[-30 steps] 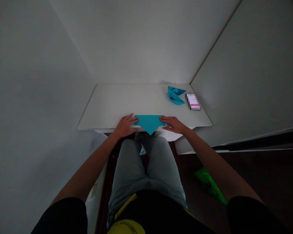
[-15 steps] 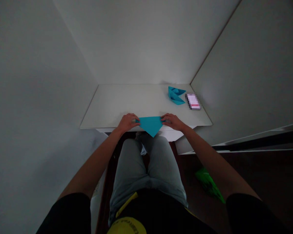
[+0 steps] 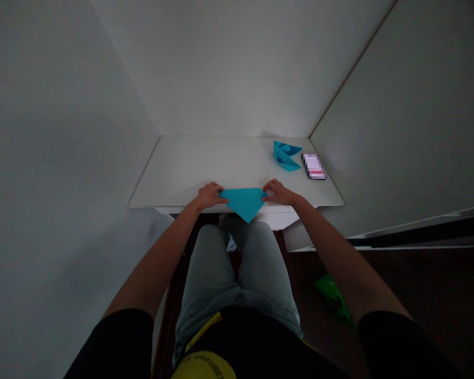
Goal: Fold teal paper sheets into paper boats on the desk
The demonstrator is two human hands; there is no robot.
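A teal paper folded into a downward-pointing triangle [image 3: 244, 201] lies at the front edge of the white table [image 3: 189, 168], its tip hanging past the edge. My left hand [image 3: 209, 195] pinches the paper's left corner with curled fingers. My right hand [image 3: 278, 192] pinches the right corner in the same way. Both hands rest on the tabletop.
A finished teal paper boat [image 3: 285, 155] sits at the table's back right, beside a small pink and white blurred object [image 3: 314, 166]. White walls close in on the left, back and right. A green thing [image 3: 334, 300] lies on the dark floor to my right.
My hands went from lying flat on the paper's sides to pinching its two upper corners. The paper shifted slightly away from me.
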